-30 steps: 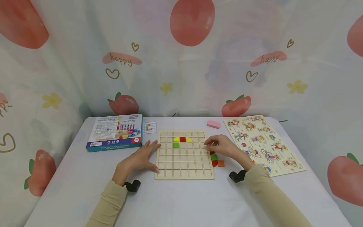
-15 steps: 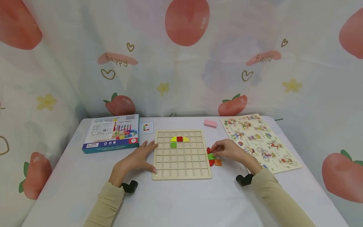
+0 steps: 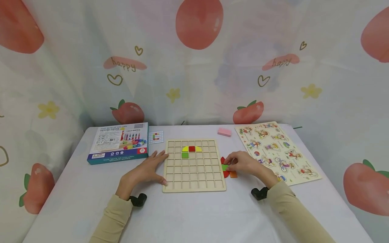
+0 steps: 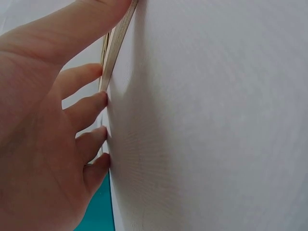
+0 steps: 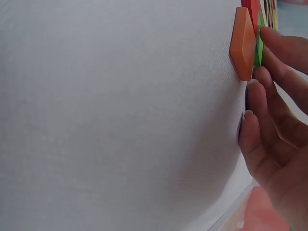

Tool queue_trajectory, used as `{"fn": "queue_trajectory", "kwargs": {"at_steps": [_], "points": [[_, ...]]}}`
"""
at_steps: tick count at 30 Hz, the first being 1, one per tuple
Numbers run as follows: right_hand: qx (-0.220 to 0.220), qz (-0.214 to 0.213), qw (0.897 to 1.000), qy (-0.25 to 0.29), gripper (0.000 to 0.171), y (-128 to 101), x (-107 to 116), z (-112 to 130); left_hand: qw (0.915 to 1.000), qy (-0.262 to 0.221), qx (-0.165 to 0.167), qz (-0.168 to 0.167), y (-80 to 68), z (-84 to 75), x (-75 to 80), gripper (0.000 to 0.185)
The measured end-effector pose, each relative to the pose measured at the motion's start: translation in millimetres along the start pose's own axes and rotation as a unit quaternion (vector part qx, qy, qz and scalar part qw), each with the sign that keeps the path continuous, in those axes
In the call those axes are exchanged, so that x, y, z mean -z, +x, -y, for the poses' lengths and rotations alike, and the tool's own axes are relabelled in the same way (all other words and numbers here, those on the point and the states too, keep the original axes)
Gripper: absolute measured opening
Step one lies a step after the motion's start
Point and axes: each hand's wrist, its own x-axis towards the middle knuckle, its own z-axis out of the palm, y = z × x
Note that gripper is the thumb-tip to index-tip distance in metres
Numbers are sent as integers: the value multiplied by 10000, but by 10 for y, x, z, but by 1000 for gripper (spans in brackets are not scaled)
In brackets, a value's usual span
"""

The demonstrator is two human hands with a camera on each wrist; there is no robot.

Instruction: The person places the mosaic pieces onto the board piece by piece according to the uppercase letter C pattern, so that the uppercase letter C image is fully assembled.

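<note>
A square wooden grid board [image 3: 194, 179] lies mid-table. It bears a green square tile [image 3: 185, 155], a red square tile [image 3: 191, 149] and a yellow curved tile [image 3: 198, 149] at either side of the red one. My left hand [image 3: 146, 170] rests with spread fingers and thumb against the board's left edge. Right of the board, my right hand [image 3: 243, 163] pinches a loose green tile [image 5: 259, 50] between thumb and fingertips. Around it lie red tiles [image 3: 226, 174] and an orange tile [image 5: 242, 44]. The fingers partly hide the green tile.
A teal-edged toy box [image 3: 118, 143] lies at the back left, beside a small gridded pattern card [image 3: 156, 137]. A pink block [image 3: 224, 132] sits behind the board. To the right lies a wooden picture puzzle board [image 3: 275, 146]. A printed cloth hangs behind the table.
My right hand has moved from the board's right edge toward me, down to the loose tiles, and its fingers have come onto the green one. The left hand stays against the board.
</note>
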Motion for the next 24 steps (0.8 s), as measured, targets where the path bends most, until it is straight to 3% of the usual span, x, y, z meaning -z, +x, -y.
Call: {"fn": "queue_trajectory", "kwargs": {"at_steps": [24], "points": [[300,-151,9993,-187,18,25,4,-93,10000,19,-43,4,23,33,-12,110]]}}
